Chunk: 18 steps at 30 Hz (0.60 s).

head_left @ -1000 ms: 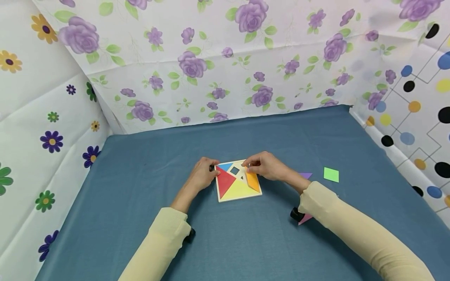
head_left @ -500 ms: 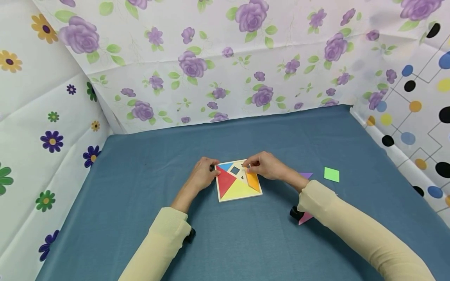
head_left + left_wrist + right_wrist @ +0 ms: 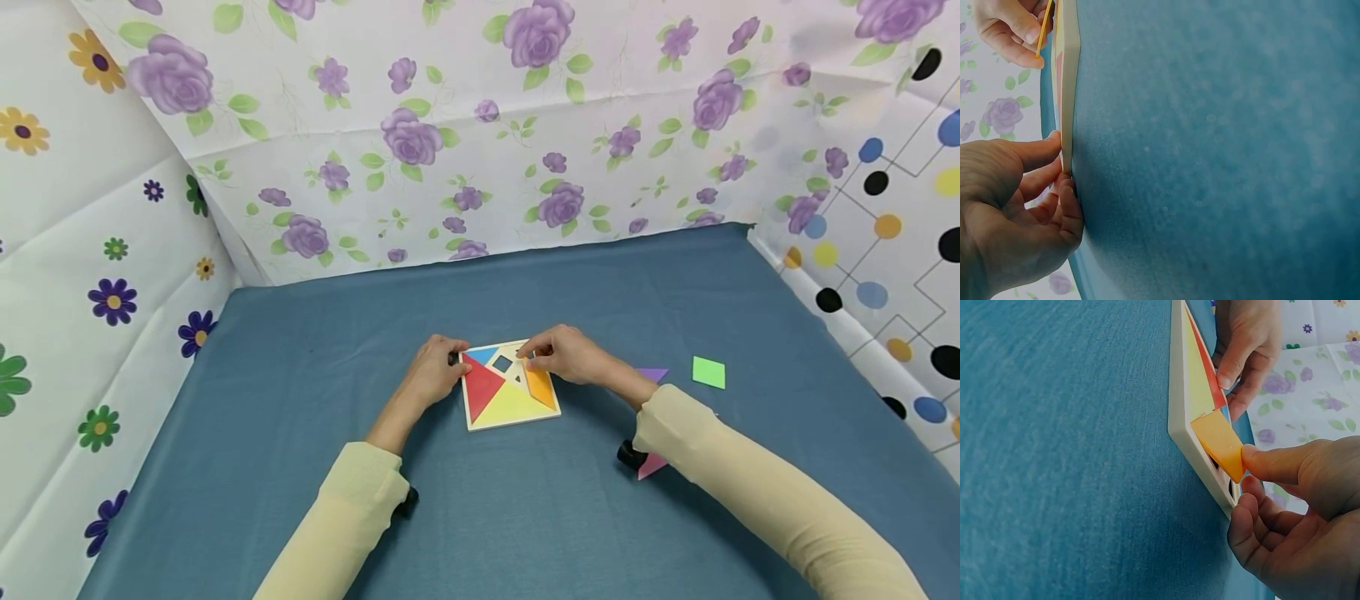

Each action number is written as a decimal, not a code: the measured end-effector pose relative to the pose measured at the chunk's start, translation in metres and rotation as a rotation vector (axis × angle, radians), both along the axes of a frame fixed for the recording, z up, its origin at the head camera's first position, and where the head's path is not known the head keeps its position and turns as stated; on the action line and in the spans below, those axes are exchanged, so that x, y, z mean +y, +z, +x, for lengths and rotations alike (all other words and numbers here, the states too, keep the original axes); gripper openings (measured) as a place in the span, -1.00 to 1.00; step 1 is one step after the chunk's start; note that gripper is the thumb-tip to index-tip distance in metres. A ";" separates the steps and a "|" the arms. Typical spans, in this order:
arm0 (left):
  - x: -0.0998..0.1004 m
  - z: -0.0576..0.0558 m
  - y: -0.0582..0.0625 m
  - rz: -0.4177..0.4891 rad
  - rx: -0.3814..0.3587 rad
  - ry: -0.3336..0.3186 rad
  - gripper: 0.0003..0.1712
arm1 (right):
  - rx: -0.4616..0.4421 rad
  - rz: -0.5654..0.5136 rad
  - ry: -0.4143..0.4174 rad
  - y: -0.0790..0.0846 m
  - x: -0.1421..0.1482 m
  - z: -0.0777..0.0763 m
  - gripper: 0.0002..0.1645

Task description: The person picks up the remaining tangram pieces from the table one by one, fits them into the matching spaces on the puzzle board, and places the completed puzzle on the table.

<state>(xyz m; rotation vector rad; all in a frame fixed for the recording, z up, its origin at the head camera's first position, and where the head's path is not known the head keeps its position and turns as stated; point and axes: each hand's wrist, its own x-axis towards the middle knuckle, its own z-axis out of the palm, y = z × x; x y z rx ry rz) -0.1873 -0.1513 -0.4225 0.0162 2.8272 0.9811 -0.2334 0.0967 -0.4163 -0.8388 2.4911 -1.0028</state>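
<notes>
Nothing has moved: your right hand (image 3: 566,354) still pinches the orange parallelogram piece (image 3: 1219,442) half-seated; left hand (image 3: 433,372) still grips the square wooden puzzle tray (image 3: 474,425).

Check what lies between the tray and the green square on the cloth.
In the head view, the right hand and its wrist cross that stretch, with a purple piece poking out behind the wrist; then bare blue cloth up to the green square. The tray sits left.

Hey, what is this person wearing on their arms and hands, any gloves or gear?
Both arms wear long pale yellow sleeves, the left sleeve and the right sleeve, each ending at the wrist. The left hand and right hand are bare: no gloves, and no rings show. A small black device sits under each wrist, one at the left wrist, one at the right wrist.
</notes>
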 end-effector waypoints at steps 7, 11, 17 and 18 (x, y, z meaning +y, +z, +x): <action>-0.001 0.000 -0.001 0.006 0.006 0.007 -0.55 | -0.007 0.011 -0.009 -0.001 0.000 0.001 -0.70; 0.000 0.000 -0.002 0.013 0.005 0.014 -0.55 | -0.010 0.016 -0.017 -0.002 0.000 0.001 -0.70; 0.000 0.000 -0.001 0.017 0.005 0.012 -0.55 | -0.003 0.019 -0.023 -0.003 0.000 0.001 -0.70; 0.000 -0.001 -0.001 0.018 0.006 0.012 -0.55 | 0.002 0.019 -0.022 -0.003 0.000 0.001 -0.71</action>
